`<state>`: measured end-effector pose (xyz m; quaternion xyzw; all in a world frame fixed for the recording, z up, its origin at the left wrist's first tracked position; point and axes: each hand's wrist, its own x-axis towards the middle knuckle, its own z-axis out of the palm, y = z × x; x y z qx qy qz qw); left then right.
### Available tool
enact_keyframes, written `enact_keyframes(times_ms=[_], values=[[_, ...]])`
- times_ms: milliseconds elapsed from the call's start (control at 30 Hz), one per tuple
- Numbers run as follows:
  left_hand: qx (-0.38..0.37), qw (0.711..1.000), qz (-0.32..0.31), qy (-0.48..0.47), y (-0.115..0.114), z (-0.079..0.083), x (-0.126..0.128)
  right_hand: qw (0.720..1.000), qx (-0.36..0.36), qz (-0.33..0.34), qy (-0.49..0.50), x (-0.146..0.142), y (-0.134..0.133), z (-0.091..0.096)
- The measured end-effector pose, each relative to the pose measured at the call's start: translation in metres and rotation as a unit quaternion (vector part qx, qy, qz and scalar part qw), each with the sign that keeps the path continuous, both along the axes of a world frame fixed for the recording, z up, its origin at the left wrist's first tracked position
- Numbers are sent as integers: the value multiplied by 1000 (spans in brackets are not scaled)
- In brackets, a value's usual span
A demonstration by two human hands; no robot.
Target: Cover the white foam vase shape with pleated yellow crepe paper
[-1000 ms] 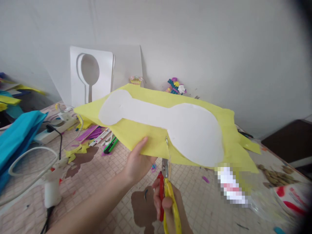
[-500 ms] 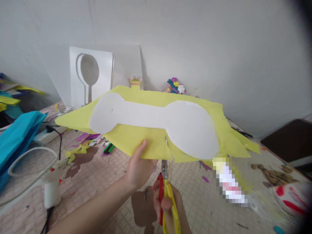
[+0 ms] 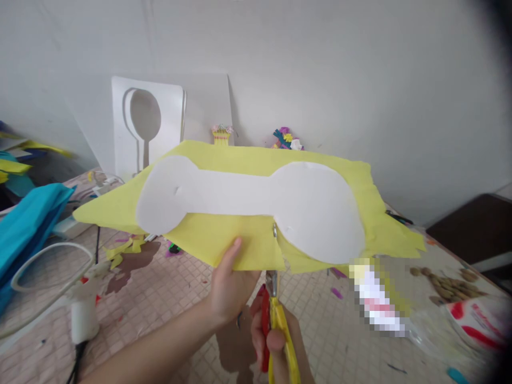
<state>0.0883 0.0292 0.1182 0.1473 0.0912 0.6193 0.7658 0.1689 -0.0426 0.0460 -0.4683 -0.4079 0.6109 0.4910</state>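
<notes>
My left hand (image 3: 234, 290) grips the lower edge of a yellow sheet (image 3: 228, 237), thumb on the near face and fingers behind it. Lying on the sheet is a white cutout (image 3: 320, 213) with a narrow middle and two rounded ends, the right one larger. My right hand (image 3: 276, 336) is closed around scissors (image 3: 283, 333) with one red and one yellow handle. Their blades straddle the sheet, and a tip shows just below the inner corner where the narrow part meets the larger end. A slit runs down from there to the sheet's lower edge.
A white board with a spoon-shaped opening (image 3: 172, 128) leans on the wall. Blue folded material (image 3: 32, 229) and a white glue gun (image 3: 84, 314) with cables lie left. Yellow scraps (image 3: 124, 250) litter the patterned table. Brown shells or nuts (image 3: 452, 285) and a red-white packet (image 3: 476, 320) are right.
The yellow sheet has tilted slightly, its left end lower and its lower edge nearer me. The slit's two sides have spread apart a little. Both hands keep their hold.
</notes>
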Motion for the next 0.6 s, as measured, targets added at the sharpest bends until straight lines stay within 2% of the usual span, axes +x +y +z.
enact_keyframes(times_ms=[167,467,600], values=[[4,1000,6,0,-2,-1,2,998,-9,41,37,-1,1,-5],[-26,999,14,17,-7,0,4,1000,16,-5,-24,-6,-6,13],[-21,999,6,25,-9,2,4,999,25,3,-33,-4,-5,11]])
